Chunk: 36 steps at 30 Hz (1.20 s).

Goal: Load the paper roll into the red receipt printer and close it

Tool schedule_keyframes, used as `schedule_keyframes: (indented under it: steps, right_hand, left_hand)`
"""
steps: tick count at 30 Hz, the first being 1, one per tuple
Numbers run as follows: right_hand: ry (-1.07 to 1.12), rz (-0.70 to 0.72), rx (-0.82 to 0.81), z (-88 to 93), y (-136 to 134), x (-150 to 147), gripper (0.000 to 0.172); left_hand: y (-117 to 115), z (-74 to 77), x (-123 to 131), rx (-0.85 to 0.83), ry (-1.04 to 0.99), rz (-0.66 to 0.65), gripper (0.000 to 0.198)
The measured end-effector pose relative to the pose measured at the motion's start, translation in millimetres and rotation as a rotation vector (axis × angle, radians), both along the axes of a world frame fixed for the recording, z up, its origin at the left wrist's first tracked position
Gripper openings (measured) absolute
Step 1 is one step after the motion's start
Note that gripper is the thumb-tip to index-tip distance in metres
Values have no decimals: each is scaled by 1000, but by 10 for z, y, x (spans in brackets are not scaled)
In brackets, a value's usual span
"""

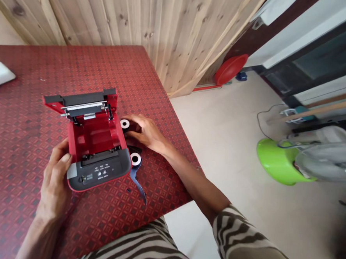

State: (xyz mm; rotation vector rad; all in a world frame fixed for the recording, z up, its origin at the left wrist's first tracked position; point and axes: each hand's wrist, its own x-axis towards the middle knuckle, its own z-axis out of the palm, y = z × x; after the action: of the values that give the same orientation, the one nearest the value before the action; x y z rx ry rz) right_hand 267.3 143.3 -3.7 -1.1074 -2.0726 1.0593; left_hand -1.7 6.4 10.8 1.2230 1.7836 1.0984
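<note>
Tabletop [23,132], red, diamond-patterned, beside a plank wall [124,17]. White device [0,75], at far left, cut by the frame. Left hand [57,177]: fingers closed on the printer's left side, thumb uppermost. Printer [94,138], red and black, on the tabletop, left of centre; lid [87,97] raised at the far end, red bay exposed, button panel [109,168] at the near end. Far roll [127,125], dark with white core, just right of the printer, within the right hand [147,134]; fingers and thumb bent around the roll. Near roll [139,159], similar, beside the panel's right corner, dark-blue ribbon [138,186] trailing nearward. Red basin [231,69], beyond the tabletop, far right. Green tub [272,161], on the floor [219,132], farther right.
</note>
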Motion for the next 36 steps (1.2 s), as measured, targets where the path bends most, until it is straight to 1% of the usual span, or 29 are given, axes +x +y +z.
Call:
schedule_keyframes:
  steps: [2,3,5,6,7,9,11,12,13,14,15,16,18,19,21,23,25,29,33,36]
  right_hand:
    - [-21,-27,-1,-51,34,-66,26]
    - [-24,-47,-2,-43,34,-68,23]
    - [-8,-81,22,71,-2,-8,22]
    - [7,-91,54,183,-41,45,24]
    - [23,-95,92,334,-93,105,27]
    - [38,-58,171,719,-237,207,31]
    - [-17,29,217,1125,-407,229,37]
    - [-62,86,242,1291,-488,197,39]
    - [-111,153,278,1415,-560,133,41]
    - [-171,197,325,1487,-617,43,41]
    - [-228,228,376,1508,-657,-68,39]
    - [-289,251,429,1484,-677,-191,34]
    - [-425,301,525,1351,-665,-442,24]
    - [-505,321,547,1271,-640,-555,23]
    - [-660,335,546,1138,-578,-736,25]
    - [-770,323,515,1070,-516,-854,27]
    - [-824,316,489,1052,-461,-921,30]
    - [-866,328,422,1034,-361,-974,29]
    - [-820,329,365,975,-287,-998,29]
    - [-818,305,325,936,-267,-1020,27]
  left_hand:
    - [3,55,30,-6,-73,20,56]
    - [4,76,44,-10,-103,32,57]
    - [1,91,60,-12,-152,47,60]
    - [-2,85,62,-11,-190,47,62]
    - [-5,75,61,-6,-230,43,62]
    - [-8,56,61,-3,-288,28,62]
    - [-5,64,71,-9,-314,24,61]
    - [-1,80,80,-13,-323,27,61]
    - [4,101,91,-18,-329,27,62]
    - [9,125,102,-22,-329,27,64]
    - [14,148,113,-24,-325,26,66]
    - [18,166,121,-22,-315,24,67]
    - [19,179,128,-7,-286,27,65]
    - [17,173,127,3,-275,28,65]
    - [7,147,120,18,-274,21,65]
    - [-5,116,112,24,-284,6,66]
    - [-15,95,109,29,-297,-3,66]
    - [-25,91,114,28,-287,-2,71]
    - [-25,93,118,16,-292,3,75]
    - [-24,90,116,10,-296,5,75]
